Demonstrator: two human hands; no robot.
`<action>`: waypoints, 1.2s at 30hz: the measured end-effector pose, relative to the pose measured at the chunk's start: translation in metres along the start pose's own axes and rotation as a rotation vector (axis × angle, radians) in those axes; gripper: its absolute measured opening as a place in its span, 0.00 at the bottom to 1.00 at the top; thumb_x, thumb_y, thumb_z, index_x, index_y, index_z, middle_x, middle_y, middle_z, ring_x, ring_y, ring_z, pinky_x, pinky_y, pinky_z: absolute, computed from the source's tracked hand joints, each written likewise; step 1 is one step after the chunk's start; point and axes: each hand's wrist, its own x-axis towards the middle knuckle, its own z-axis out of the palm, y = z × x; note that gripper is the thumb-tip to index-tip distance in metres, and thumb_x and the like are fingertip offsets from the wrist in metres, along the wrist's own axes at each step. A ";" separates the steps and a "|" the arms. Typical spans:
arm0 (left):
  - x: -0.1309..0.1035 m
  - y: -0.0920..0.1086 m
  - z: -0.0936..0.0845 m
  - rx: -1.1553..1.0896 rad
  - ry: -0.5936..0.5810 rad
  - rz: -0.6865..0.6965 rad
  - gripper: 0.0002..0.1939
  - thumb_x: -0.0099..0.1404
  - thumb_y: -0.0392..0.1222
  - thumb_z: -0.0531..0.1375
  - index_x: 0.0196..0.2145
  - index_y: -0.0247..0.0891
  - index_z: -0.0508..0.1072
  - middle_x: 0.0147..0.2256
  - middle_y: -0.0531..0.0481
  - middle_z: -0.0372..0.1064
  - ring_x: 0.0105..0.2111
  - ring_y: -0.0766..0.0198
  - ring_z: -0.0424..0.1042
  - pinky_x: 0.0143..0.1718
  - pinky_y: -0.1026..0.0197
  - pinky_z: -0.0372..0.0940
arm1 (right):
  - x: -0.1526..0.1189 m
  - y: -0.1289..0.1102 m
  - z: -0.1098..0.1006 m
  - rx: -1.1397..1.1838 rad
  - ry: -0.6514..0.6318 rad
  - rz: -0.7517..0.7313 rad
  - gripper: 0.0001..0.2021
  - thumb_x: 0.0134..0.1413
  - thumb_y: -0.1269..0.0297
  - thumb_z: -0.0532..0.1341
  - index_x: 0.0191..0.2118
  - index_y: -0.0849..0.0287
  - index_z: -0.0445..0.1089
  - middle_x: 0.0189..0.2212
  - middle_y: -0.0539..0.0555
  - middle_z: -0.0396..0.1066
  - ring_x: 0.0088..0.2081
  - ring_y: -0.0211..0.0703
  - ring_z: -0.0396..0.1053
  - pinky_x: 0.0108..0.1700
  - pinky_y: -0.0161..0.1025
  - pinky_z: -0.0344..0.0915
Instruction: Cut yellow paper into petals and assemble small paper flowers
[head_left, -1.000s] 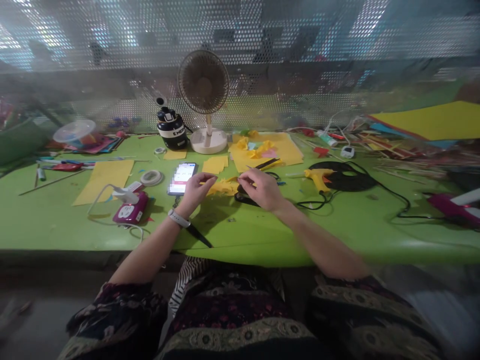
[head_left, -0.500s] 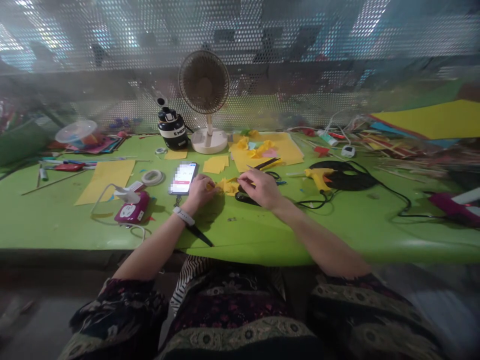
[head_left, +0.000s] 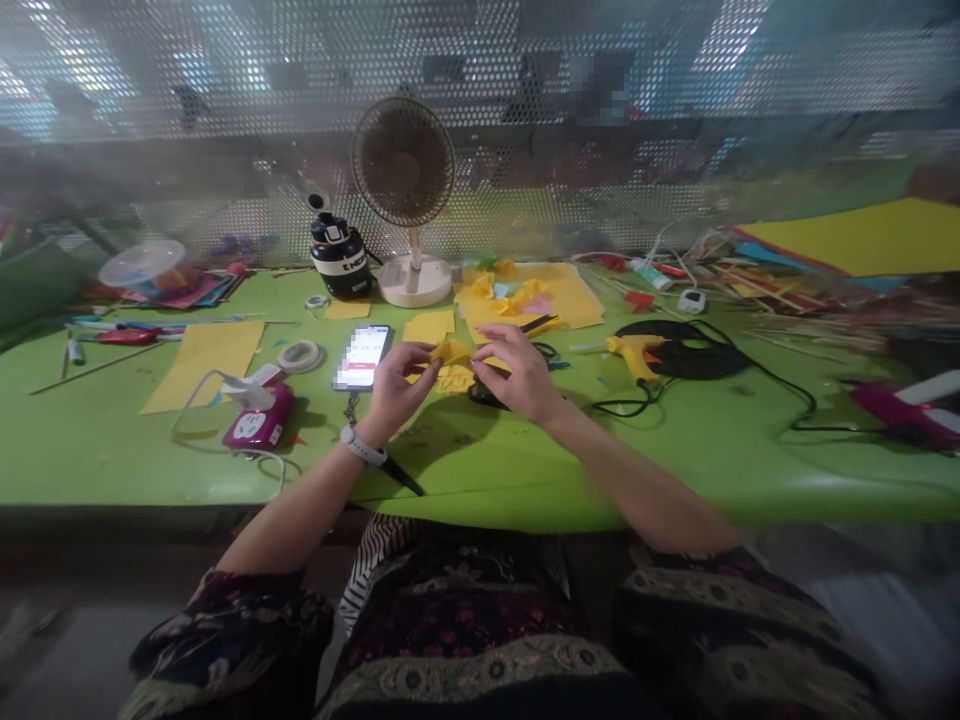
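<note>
Just above the green table, a small curved piece of yellow paper [head_left: 451, 352] is raised between my two hands. My left hand [head_left: 401, 385] pinches its left edge between thumb and fingers. On the opposite edge, my right hand [head_left: 517, 375] has its thumb and fingertips closed, with the index finger raised. Below the raised piece lie more small yellow paper pieces [head_left: 455, 380]. A dark object [head_left: 486, 396], partly hidden, sits under my right hand. Beyond that hand are a yellow-and-black tool [head_left: 541, 325] and black scissor handles [head_left: 551, 351].
A phone [head_left: 365, 357] and white tape roll [head_left: 300, 356] lie left, near a purple power socket [head_left: 259, 420]. A fan [head_left: 414, 280] and dark bottle [head_left: 341, 262] stand behind. Right is a yellow glue gun [head_left: 636, 354] with its cord. Yellow sheets [head_left: 585, 300] lie at the back.
Both hands have risen slightly from the table, lifting a yellow paper piece. My left hand has turned, showing its thumb and fingers around the paper. The view has shifted slightly.
</note>
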 end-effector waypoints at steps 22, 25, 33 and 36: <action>-0.005 -0.006 -0.001 -0.362 -0.359 -0.239 0.22 0.60 0.48 0.69 0.47 0.33 0.73 0.42 0.40 0.79 0.41 0.56 0.80 0.43 0.54 0.77 | 0.005 -0.012 -0.011 0.216 -0.245 0.274 0.03 0.54 0.66 0.63 0.31 0.58 0.71 0.31 0.53 0.76 0.31 0.42 0.74 0.38 0.40 0.70; -0.005 -0.006 -0.001 -0.376 -0.350 -0.253 0.21 0.60 0.48 0.68 0.46 0.33 0.74 0.45 0.40 0.78 0.43 0.56 0.80 0.42 0.55 0.78 | 0.006 -0.014 -0.012 0.191 -0.267 0.276 0.03 0.54 0.66 0.63 0.31 0.59 0.71 0.30 0.53 0.76 0.31 0.41 0.74 0.38 0.38 0.69; -0.005 -0.008 0.001 -0.343 -0.350 -0.299 0.25 0.56 0.48 0.72 0.47 0.33 0.73 0.34 0.46 0.80 0.35 0.61 0.80 0.40 0.56 0.77 | 0.005 -0.016 -0.011 0.185 -0.264 0.280 0.04 0.54 0.64 0.63 0.31 0.59 0.71 0.29 0.53 0.76 0.30 0.41 0.73 0.37 0.38 0.68; -0.004 -0.008 0.001 -0.371 -0.350 -0.323 0.25 0.56 0.48 0.72 0.47 0.34 0.74 0.32 0.48 0.80 0.34 0.62 0.80 0.41 0.55 0.77 | 0.005 -0.015 -0.011 0.221 -0.242 0.297 0.05 0.55 0.63 0.63 0.31 0.58 0.71 0.28 0.52 0.76 0.29 0.40 0.72 0.36 0.38 0.68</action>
